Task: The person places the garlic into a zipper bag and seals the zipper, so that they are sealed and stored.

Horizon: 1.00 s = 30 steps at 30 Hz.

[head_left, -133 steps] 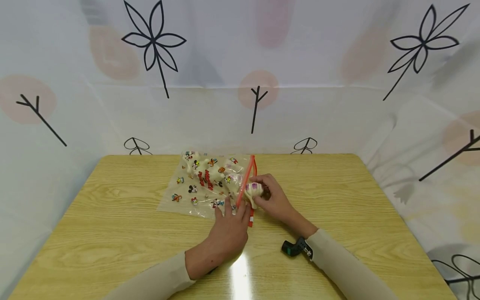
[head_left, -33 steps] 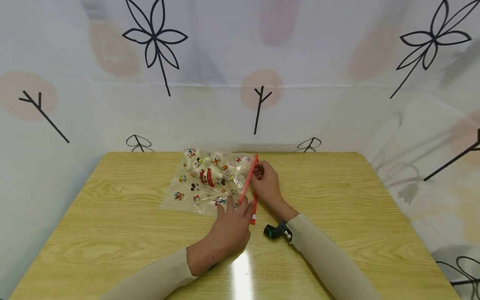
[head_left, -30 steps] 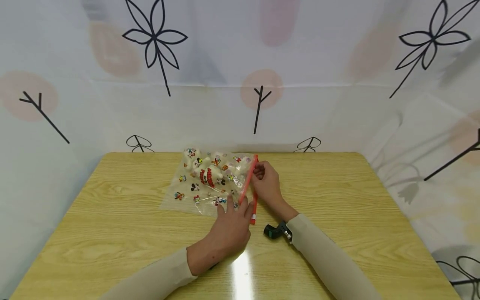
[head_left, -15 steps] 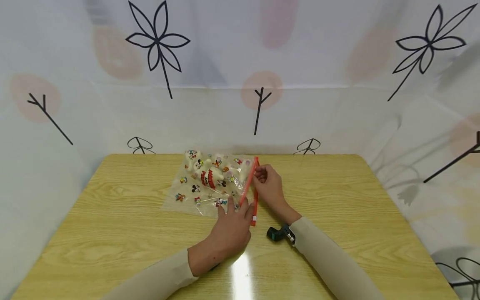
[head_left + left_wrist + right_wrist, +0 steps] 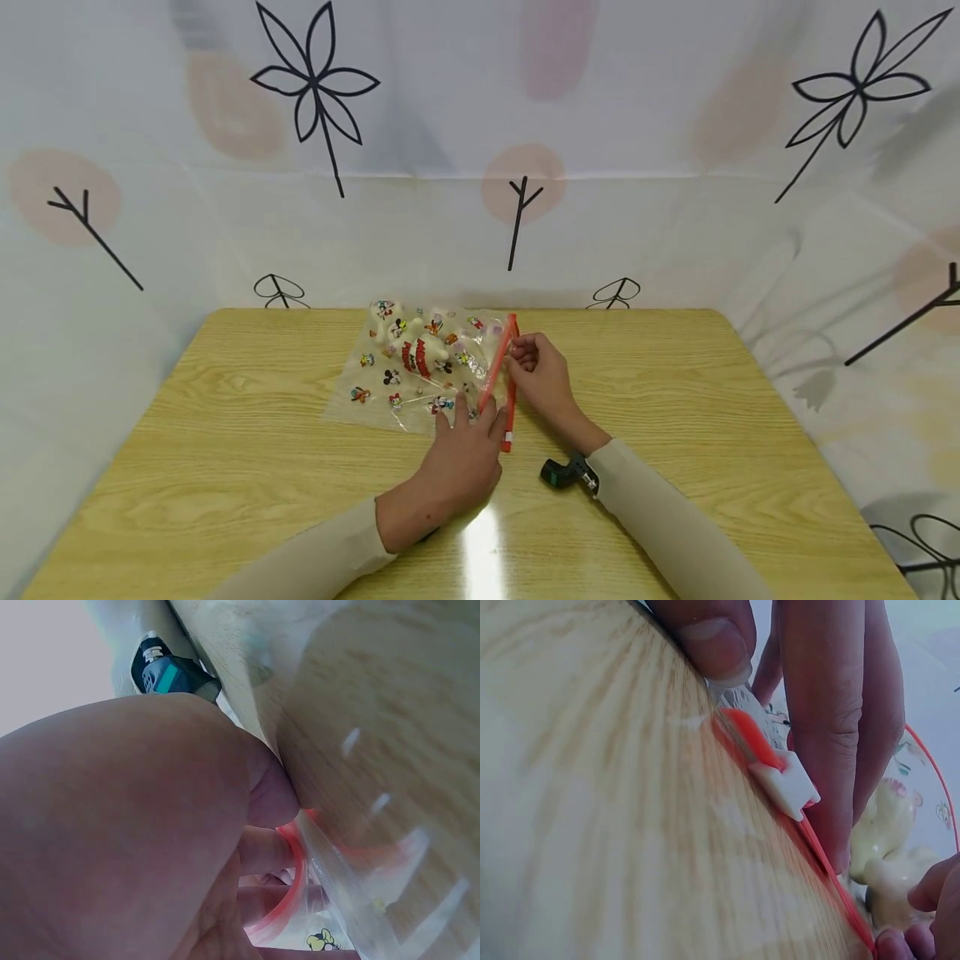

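Observation:
A clear zip bag (image 5: 390,379) with cartoon prints and a red zip strip (image 5: 493,367) lies flat on the table, its mouth to the right. Inside show pale, rounded, lobed things (image 5: 889,817), some with purple marks, like garlic bulbs. My left hand (image 5: 457,475) rests on the bag's near edge, fingers spread and straight, beside the zip's white slider (image 5: 787,784). Its thumb touches the plastic down by the table. My right hand (image 5: 546,379) is at the bag's mouth, fingers loosely curled, nothing visible between thumb and fingers. The fingertips lie close to the red strip.
The wooden table (image 5: 240,467) has a printed cloth (image 5: 420,233) behind it and at the sides. A black wrist camera (image 5: 566,475) sits at the right cuff. Light reflects off the table near the front.
The white, purple-marked bulb that my right hand held at the mouth has gone into the bag. The right hand has then drawn back slightly to the right. The left hand stays put.

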{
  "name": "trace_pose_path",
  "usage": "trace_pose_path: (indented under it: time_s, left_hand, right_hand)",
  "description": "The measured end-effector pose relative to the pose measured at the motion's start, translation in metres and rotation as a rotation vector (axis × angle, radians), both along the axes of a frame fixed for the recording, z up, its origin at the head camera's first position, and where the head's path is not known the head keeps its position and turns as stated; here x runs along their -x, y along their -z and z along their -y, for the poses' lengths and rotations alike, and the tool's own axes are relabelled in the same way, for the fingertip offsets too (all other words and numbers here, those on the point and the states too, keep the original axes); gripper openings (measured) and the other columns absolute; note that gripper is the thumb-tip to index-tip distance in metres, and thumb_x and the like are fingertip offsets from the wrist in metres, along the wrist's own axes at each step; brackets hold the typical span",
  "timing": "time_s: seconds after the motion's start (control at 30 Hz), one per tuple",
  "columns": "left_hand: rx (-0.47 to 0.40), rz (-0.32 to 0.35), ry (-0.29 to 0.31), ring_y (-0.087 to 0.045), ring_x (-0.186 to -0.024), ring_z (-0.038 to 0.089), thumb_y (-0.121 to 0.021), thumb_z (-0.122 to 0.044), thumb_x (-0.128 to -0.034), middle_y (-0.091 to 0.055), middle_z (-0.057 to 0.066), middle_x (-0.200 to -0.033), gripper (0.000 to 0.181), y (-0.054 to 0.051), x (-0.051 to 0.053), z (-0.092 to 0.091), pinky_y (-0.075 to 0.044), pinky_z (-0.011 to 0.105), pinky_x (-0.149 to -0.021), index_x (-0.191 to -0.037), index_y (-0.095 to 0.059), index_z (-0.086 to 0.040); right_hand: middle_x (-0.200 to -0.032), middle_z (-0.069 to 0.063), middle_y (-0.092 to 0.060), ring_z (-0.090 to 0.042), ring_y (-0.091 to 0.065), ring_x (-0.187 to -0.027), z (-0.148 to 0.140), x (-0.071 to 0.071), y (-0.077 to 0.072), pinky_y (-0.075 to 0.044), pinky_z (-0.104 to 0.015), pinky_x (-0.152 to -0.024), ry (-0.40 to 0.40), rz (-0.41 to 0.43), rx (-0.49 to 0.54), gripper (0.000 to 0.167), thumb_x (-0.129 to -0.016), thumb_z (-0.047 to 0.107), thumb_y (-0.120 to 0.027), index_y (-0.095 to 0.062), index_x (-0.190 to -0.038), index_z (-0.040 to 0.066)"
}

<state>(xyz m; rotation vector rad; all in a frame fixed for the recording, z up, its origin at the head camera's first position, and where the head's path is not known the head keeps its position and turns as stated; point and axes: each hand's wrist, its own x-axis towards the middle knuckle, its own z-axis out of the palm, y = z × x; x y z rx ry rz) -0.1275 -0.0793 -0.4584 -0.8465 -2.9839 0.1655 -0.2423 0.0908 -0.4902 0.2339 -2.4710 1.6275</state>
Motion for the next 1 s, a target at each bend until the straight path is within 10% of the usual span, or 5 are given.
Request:
trace_pose_path:
  time_s: [1.0]
  left_hand:
    - [-0.003, -0.051, 0.015, -0.052, -0.138, 0.053, -0.064, -0.037, -0.1001, -0.05, 0.007, -0.158, 0.064, 0.002, -0.002, 0.002, -0.054, 0.064, -0.096, -0.157, -0.051, -0.012]
  right_hand:
    - [-0.105, -0.017, -0.069, -0.026, -0.067, -0.092, -0.016, -0.015, 0.0, -0.054, -0.018, -0.076, -0.064, -0.014, -0.009, 0.026, -0.097, 0.003, -0.074, -0.065, -0.12, -0.006]
